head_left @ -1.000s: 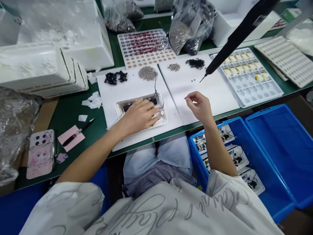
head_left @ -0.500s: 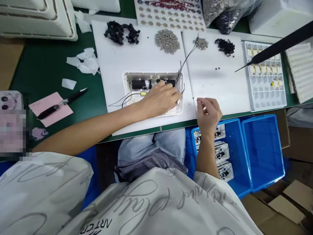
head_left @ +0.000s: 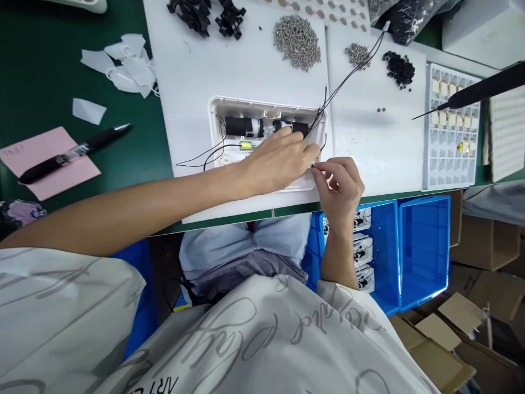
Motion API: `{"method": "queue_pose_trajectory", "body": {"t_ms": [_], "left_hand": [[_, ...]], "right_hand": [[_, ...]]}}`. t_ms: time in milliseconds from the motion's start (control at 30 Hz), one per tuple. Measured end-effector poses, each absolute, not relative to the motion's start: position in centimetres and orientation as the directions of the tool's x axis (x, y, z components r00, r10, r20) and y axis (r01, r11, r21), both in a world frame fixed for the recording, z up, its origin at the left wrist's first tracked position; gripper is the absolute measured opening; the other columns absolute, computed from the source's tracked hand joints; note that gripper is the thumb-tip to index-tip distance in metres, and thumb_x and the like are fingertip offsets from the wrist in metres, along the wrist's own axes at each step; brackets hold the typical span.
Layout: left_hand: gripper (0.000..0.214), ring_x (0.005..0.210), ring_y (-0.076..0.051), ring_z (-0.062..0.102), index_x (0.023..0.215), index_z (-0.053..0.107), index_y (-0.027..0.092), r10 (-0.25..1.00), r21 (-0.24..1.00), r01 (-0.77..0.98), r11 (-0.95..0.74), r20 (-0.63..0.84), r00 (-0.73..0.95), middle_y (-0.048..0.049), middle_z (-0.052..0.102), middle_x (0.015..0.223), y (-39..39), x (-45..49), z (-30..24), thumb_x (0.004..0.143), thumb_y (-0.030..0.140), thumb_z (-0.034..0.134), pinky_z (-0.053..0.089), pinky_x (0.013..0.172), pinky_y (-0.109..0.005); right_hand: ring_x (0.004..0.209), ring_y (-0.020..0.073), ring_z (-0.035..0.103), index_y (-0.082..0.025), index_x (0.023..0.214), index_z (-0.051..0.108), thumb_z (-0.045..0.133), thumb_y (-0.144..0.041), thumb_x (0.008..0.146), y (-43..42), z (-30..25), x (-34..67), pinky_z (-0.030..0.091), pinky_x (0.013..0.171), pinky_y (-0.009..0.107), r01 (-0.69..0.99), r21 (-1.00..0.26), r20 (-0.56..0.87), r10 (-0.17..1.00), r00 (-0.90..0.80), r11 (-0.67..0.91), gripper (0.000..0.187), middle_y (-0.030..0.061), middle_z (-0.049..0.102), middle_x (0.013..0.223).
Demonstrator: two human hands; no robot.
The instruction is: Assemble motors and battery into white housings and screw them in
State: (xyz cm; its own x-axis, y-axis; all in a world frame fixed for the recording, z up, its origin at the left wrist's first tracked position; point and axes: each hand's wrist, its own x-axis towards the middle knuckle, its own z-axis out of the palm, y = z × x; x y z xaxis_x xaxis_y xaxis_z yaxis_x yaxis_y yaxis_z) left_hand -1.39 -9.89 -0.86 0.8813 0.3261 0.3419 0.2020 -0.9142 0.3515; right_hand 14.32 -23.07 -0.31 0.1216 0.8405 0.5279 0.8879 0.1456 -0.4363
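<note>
My left hand [head_left: 279, 161] lies across an open white plastic housing [head_left: 262, 103], its fingers over a black and silver cylindrical motor [head_left: 246, 127] and near the housing's right corner. Thin black wires [head_left: 348, 82] run from that corner up across the white board [head_left: 184, 82]. My right hand [head_left: 338, 186] pinches a tiny dark part [head_left: 312, 168] between finger and thumb, right by the left fingertips. A small yellow component [head_left: 246, 145] sits inside the housing. My left hand hides the housing's lower part.
Piles of silver screws [head_left: 297, 42], black rings [head_left: 400, 68] and black clips [head_left: 205, 13] lie on the boards. A black soldering iron [head_left: 484, 90] crosses a white parts tray [head_left: 451, 126]. A pen [head_left: 74, 148] rests on pink paper. Blue crates [head_left: 424, 251] hold assembled units below the bench edge.
My right hand has moved left to the housing's edge, closing on my left fingertips. The wires now stretch further toward the top right. The view has shifted, with the bench lying further up and left.
</note>
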Motion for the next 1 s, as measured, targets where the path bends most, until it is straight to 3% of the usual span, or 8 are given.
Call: {"method": "queue_pose_trajectory", "body": {"t_ms": [167, 367, 467, 633, 833, 1000], "left_hand": [[0.025, 0.098, -0.027, 0.066, 0.106, 0.065, 0.015, 0.326, 0.414, 0.185, -0.892, 0.302, 0.896, -0.0095, 0.070, 0.091, -9.7, -1.3, -0.6, 0.106, 0.016, 0.040, 0.048, 0.094, -0.046], [0.025, 0.097, -0.027, 0.066, 0.108, 0.065, 0.015, 0.312, 0.435, 0.162, -0.886, 0.301, 0.901, -0.0100, 0.070, 0.091, -9.6, -1.5, -0.4, 0.106, 0.016, 0.040, 0.047, 0.092, -0.045], [0.022, 0.095, -0.026, 0.065, 0.107, 0.065, 0.015, 0.317, 0.447, 0.163, -0.879, 0.295, 0.901, -0.0094, 0.069, 0.090, -9.6, -1.5, -0.3, 0.105, 0.015, 0.042, 0.046, 0.090, -0.044], [0.024, 0.095, -0.025, 0.065, 0.108, 0.064, 0.015, 0.283, 0.400, 0.142, -0.905, 0.321, 0.904, -0.0090, 0.070, 0.090, -9.6, -1.4, -0.2, 0.106, 0.014, 0.040, 0.045, 0.089, -0.042], [0.033, 0.091, -0.024, 0.065, 0.109, 0.066, 0.013, 0.199, 0.281, 0.105, -0.954, 0.332, 0.922, -0.0089, 0.070, 0.086, -9.4, -1.3, -0.1, 0.103, 0.005, 0.035, 0.043, 0.082, -0.040], [0.042, 0.094, -0.026, 0.065, 0.106, 0.069, 0.013, 0.183, 0.244, 0.098, -0.965, 0.353, 0.917, -0.0114, 0.072, 0.087, -9.7, -1.2, 0.0, 0.100, 0.000, 0.030, 0.043, 0.082, -0.042]], "right_hand": [[0.086, 0.0142, 0.062, -0.021, 0.105, 0.077, 0.057, -0.040, 0.106, -23.4, -1.1, 12.8, 0.056, 0.078, 0.031, 0.899, -0.436, 0.486, 0.830, 0.273, -0.040, 0.028, 0.0109, 0.064, 0.098], [0.101, 0.0177, 0.064, -0.026, 0.115, 0.078, 0.056, -0.032, 0.107, -24.4, -1.2, 10.5, 0.056, 0.089, 0.036, 0.929, -0.356, 0.526, 0.799, 0.293, -0.107, 0.023, 0.0110, 0.066, 0.106], [0.100, 0.0170, 0.064, -0.026, 0.116, 0.077, 0.057, -0.030, 0.107, -24.8, -1.1, 10.1, 0.055, 0.079, 0.032, 0.926, -0.363, 0.532, 0.794, 0.295, -0.101, 0.022, 0.0111, 0.066, 0.108], [0.090, 0.0132, 0.060, -0.021, 0.107, 0.074, 0.061, -0.038, 0.105, -24.1, -0.5, 11.7, 0.047, 0.061, 0.025, 0.827, -0.558, 0.430, 0.830, 0.356, -0.065, 0.022, 0.0100, 0.062, 0.105], [0.097, 0.0119, 0.059, -0.019, 0.097, 0.067, 0.070, -0.040, 0.097, -22.5, 1.6, 15.3, 0.048, 0.064, 0.020, 0.756, -0.652, 0.161, 0.963, 0.217, -0.061, 0.021, 0.0076, 0.058, 0.112], [0.091, 0.0118, 0.056, -0.021, 0.105, 0.070, 0.070, -0.039, 0.096, -21.6, 4.0, 16.7, 0.048, 0.068, 0.025, 0.870, -0.493, 0.058, 0.998, 0.024, 0.008, 0.019, 0.0076, 0.058, 0.116]]}}
